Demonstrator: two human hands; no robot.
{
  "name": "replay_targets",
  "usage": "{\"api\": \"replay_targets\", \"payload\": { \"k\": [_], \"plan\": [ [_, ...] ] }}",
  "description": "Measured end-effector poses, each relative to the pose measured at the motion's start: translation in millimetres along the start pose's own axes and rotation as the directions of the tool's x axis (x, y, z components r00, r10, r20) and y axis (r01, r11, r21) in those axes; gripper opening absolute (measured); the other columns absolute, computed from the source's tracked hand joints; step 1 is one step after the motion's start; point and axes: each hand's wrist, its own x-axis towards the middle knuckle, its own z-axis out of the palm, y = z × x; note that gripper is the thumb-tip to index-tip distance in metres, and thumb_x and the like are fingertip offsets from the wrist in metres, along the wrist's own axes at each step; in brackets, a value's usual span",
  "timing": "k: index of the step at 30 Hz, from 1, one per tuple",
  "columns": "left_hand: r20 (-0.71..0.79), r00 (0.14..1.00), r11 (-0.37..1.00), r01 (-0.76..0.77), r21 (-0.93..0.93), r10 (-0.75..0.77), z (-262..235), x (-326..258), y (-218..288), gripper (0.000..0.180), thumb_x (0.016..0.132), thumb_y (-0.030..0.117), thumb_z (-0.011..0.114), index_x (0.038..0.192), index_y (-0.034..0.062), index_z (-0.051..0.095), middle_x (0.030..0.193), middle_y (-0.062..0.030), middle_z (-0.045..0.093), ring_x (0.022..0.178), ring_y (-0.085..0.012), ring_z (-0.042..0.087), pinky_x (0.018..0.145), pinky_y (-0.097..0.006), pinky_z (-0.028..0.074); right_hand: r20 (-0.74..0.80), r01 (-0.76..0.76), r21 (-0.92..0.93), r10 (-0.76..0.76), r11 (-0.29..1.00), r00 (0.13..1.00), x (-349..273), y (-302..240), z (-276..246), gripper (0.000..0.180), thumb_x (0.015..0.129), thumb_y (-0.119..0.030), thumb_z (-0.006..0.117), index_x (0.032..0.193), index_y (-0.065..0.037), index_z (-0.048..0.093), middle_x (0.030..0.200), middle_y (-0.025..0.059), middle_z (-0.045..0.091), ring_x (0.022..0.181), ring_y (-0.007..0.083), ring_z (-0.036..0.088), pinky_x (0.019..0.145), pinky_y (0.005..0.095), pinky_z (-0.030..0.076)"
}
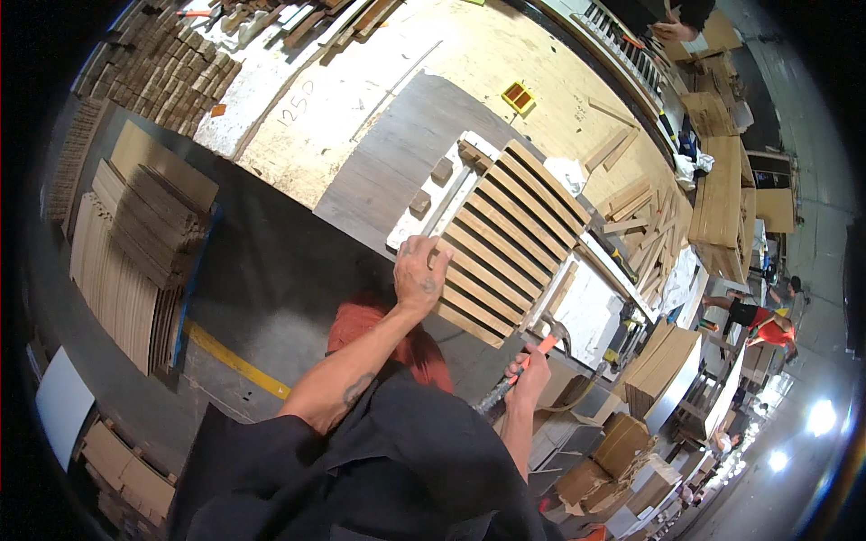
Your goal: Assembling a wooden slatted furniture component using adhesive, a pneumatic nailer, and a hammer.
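A slatted wooden panel [505,236] lies on the workbench in front of me, its pale slats parallel with dark gaps between them. My left hand [421,273] grips the panel's left edge, fingers bent over the slat ends. In my right hand [529,374], closed around the handle, is a claw hammer [548,343] with an orange-red grip. Its metal head is just off the panel's near right corner. Beside the panel's left edge is a white jig board [408,225] with small brown blocks [421,202] on it.
A yellow box [518,97] with brown contents sits farther back on the bench. Loose wood strips [645,216] are heaped to the right. Stacked boards [122,261] stand at the left, beyond a yellow floor line [236,359]. Another person's hand [675,31] shows at the far bench.
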Motion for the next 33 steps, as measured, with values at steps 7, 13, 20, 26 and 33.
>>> {"api": "replay_targets", "payload": {
  "k": [7, 13, 20, 26, 33],
  "plan": [
    [0.042, 0.999, 1.000, 0.020, 0.013, -0.021, -5, 0, 3, 0.037, 0.083, 0.023, 0.073, 0.112, 0.0012, 0.066, 0.108, -0.0167, 0.061, 0.102, -0.0358, 0.057, 0.090, -0.044, 0.047, -0.040, -0.057, 0.067, 0.059, 0.996, 0.997, -3, -4, 1, 0.027, 0.098, -0.021, 0.050, 0.110, 0.002, 0.056, 0.070, 0.0055, 0.053, 0.050, 0.0143, 0.047, 0.045, 0.0273, 0.037],
    [0.040, 0.998, 0.998, 0.040, 0.050, -0.042, -34, -18, -6, 0.049, 0.082, 0.029, 0.077, 0.119, -0.0005, 0.064, 0.111, -0.0200, 0.058, 0.103, -0.0346, 0.057, 0.089, -0.042, 0.048, 0.006, -0.082, 0.056, 0.082, 0.995, 0.997, -4, 14, -36, 0.035, 0.100, -0.028, 0.048, 0.115, 0.003, 0.053, 0.070, 0.0056, 0.052, 0.051, 0.0152, 0.047, 0.045, 0.0291, 0.037],
    [0.097, 0.995, 0.999, 0.028, 0.023, -0.030, -27, -27, -13, 0.044, 0.081, 0.027, 0.078, 0.114, 0.0000, 0.066, 0.105, -0.0173, 0.059, 0.100, -0.0343, 0.056, 0.087, -0.043, 0.047, 0.017, -0.109, 0.073, 0.108, 0.991, 0.994, -12, 23, -19, 0.034, 0.103, -0.029, 0.044, 0.113, 0.003, 0.054, 0.070, 0.0063, 0.053, 0.050, 0.0153, 0.047, 0.045, 0.0288, 0.037],
    [0.042, 0.999, 0.999, 0.033, 0.016, -0.034, -23, -27, -13, 0.040, 0.081, 0.025, 0.077, 0.111, 0.0013, 0.066, 0.103, -0.0157, 0.059, 0.098, -0.0341, 0.055, 0.086, -0.043, 0.046, 0.016, -0.071, 0.013, 0.071, 0.997, 0.997, -12, 25, -19, 0.037, 0.104, -0.031, 0.045, 0.113, 0.004, 0.054, 0.069, 0.0066, 0.054, 0.050, 0.0157, 0.048, 0.044, 0.0294, 0.038],
    [0.046, 0.998, 0.999, 0.046, 0.000, -0.046, -23, -27, -10, 0.038, 0.081, 0.025, 0.076, 0.110, 0.0033, 0.066, 0.103, -0.0158, 0.059, 0.099, -0.0363, 0.054, 0.088, -0.045, 0.046, 0.104, -0.041, -0.061, 0.048, 0.997, 0.993, -7, 19, -22, 0.040, 0.104, -0.033, 0.048, 0.116, 0.004, 0.054, 0.069, 0.0063, 0.054, 0.049, 0.0149, 0.048, 0.043, 0.0280, 0.037]
  ]
}}
